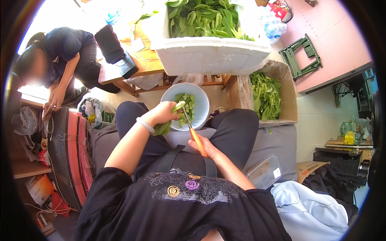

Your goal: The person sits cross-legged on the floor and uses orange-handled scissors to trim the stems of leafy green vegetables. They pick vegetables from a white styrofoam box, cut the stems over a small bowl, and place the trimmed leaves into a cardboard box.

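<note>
My left hand (162,114) grips a leafy green vegetable (162,129), which looks like bok choy. Its pale stem end (178,106) points over a light-coloured round bowl (200,117) between my knees. In my right hand (201,145) is a knife (197,139) with an orange handle. The narrow blade touches or nearly touches the stem; which of the two I cannot tell. Cut green pieces (188,101) lie in the bowl. My fingers and the leaves hide part of the bowl's left side.
Beyond the bowl, a white foam box (211,55) of leafy greens stands on a wooden table (147,64). A lined cardboard box (289,105) at right holds more greens. A phone (109,43) is propped at the table's corner. Another person (64,54) sits at left. A clear plastic container (264,171) lies beside me.
</note>
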The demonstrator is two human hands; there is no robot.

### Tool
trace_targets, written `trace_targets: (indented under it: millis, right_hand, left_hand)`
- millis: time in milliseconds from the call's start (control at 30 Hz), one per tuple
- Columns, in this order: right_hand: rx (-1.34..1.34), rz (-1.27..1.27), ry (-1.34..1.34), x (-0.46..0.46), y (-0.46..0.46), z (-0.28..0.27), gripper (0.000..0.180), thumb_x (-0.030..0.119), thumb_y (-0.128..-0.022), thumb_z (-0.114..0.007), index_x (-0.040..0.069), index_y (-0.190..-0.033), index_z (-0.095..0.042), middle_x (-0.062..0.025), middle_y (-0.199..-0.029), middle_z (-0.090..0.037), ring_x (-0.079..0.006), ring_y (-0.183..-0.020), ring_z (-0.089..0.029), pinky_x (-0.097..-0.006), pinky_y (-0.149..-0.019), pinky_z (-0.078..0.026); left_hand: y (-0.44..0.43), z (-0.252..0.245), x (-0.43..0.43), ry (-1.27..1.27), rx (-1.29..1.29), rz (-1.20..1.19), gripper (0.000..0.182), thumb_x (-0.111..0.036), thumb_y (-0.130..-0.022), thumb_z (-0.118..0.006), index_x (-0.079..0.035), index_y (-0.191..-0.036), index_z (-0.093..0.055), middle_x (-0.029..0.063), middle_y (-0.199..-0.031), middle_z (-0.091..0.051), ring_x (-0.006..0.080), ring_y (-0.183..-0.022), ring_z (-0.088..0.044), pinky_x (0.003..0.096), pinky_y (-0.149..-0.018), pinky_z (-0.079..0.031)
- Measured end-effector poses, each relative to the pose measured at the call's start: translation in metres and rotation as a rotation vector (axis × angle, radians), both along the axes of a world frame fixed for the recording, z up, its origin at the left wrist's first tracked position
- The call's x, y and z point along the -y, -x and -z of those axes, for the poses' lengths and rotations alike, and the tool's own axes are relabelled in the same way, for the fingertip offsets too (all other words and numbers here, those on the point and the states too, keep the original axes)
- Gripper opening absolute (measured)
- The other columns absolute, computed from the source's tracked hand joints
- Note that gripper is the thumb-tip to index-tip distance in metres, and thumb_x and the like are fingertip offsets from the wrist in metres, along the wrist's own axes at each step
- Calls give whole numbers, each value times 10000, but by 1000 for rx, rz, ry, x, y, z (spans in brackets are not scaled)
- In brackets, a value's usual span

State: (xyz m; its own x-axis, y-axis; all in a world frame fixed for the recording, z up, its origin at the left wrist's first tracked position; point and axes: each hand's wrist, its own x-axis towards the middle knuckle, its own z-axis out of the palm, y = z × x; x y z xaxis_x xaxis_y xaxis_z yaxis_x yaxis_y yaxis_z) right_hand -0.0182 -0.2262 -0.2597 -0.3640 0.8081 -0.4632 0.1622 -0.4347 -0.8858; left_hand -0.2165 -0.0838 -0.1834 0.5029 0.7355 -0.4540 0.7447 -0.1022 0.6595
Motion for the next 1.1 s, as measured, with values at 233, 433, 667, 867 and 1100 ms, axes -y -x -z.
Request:
trace_targets:
  millis: [233,433,667,867,1100]
  right_hand:
    - [42,16,46,-5,3,-5,512,499,-810,-627,-9,-841,-574,-61,-724,-567,-142,-704,-540,-277,-660,-453]
    - [-99,190,228,-6,4,-14,453,510,-779,-657,79,-688,-549,30,-530,-460,-56,-396,-423,-203,-384,-363]
    - [-380,277,510,-16,5,14,458,506,-855,-553,88,-690,-461,15,-504,-413,-104,-377,-415,-252,-367,-368]
    - [-405,220,490,-23,13,26,525,586,-813,-552,92,-680,-434,-5,-493,-422,-117,-367,-422,-271,-344,-374]
    - [-475,186,485,-21,10,31,486,540,-815,-590,94,-695,-440,20,-551,-431,-79,-409,-432,-231,-379,-382]
  left_hand:
    - [0,1,-6,-56,-132,162,257,-138,-683,-693,-33,-910,-634,143,-780,-646,255,-737,-632,353,-705,-492]
    - [0,6,-18,28,-240,190,259,-153,-664,-713,-49,-889,-638,166,-786,-637,302,-778,-624,385,-725,-481]
    - [-47,-47,-31,-43,3,287,351,-189,-678,-704,-26,-959,-570,190,-855,-626,336,-814,-606,405,-731,-463]
    - [-202,-98,-47,-299,309,497,533,-186,-746,-653,-37,-1195,-409,243,-955,-600,411,-892,-576,446,-778,-448]
    - [-273,-165,-65,-801,577,439,548,-108,-752,-630,-35,-1258,-432,186,-1154,-536,329,-959,-584,383,-827,-470]
